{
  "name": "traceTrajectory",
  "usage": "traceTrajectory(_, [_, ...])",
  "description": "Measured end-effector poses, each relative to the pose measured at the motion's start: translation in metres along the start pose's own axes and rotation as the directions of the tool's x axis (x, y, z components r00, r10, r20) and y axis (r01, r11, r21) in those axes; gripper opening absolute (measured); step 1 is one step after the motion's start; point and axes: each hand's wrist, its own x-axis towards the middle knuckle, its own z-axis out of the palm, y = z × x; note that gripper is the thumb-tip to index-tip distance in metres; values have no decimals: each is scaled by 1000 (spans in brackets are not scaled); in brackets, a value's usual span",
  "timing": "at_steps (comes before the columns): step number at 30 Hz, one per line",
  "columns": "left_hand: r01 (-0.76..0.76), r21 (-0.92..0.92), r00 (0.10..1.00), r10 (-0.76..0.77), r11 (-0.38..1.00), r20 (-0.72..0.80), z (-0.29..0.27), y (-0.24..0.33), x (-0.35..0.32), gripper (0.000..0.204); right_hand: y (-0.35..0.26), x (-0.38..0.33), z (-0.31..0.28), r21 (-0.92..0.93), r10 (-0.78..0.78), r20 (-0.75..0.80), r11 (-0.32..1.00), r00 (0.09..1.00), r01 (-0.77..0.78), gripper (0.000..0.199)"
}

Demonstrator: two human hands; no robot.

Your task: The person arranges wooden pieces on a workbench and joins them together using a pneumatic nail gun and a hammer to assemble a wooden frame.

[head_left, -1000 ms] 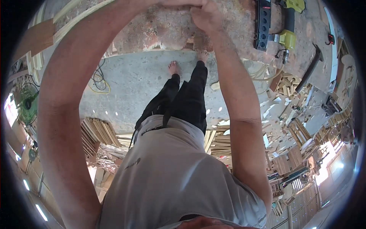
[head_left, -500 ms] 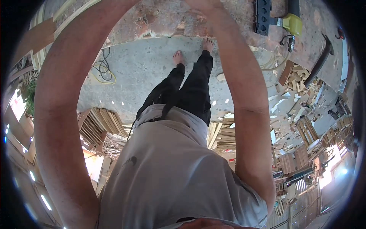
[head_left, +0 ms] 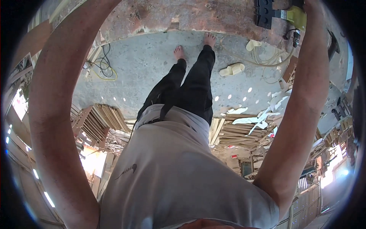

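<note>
My left forearm (head_left: 57, 76) reaches up past the top edge on the left, and its hand is out of the picture. On the right, my right arm (head_left: 305, 99) stretches to the top corner. Only the base of my right hand (head_left: 313, 5) shows there, beside the handle end of an air nail gun (head_left: 296, 17). Its fingers are cut off by the edge, so whether they grip the handle is hidden. The nail gun lies on the worn workbench (head_left: 148, 17); it has a yellow-green body, a black holed magazine and a hose fitting.
A pale air hose (head_left: 267, 64) hangs from the bench to the concrete floor. Pale slippers (head_left: 232, 69) lie near my bare feet. Stacked wood strips (head_left: 240, 131) stand behind me, with white scraps nearby. A coiled cable (head_left: 103, 68) lies left.
My right arm has swung from the middle of the bench out to the right, up to the nail gun. My left arm has shifted slightly left, its hand leaving the view.
</note>
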Motion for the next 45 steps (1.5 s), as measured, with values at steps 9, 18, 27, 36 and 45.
traceTrajectory(9, [5, 38, 1000, -6, 999, 24, -6, 6, -2, 39, 11, -123, 49, 493, 106, 89, 860, 990, -136, 23])
traceTrajectory(18, [-85, 202, 979, 44, 976, 199, -13, -3, 2, 37, 17, -169, 106, 709, -10, 483, 591, 876, -384, 34])
traceTrajectory(27, [17, 123, 996, -27, 992, 82, -10, 9, 0, 43, 7, -170, 119, 719, 28, 466, 571, 884, -397, 26])
traceTrajectory(36, [89, 128, 981, -109, 988, 159, -16, 14, 2, 41, 19, -159, 125, 648, 105, 582, 539, 806, -538, 21])
traceTrajectory(45, [80, 96, 991, -89, 992, 101, -14, 13, -3, 38, 14, -161, 127, 639, 145, 565, 545, 812, -543, 20])
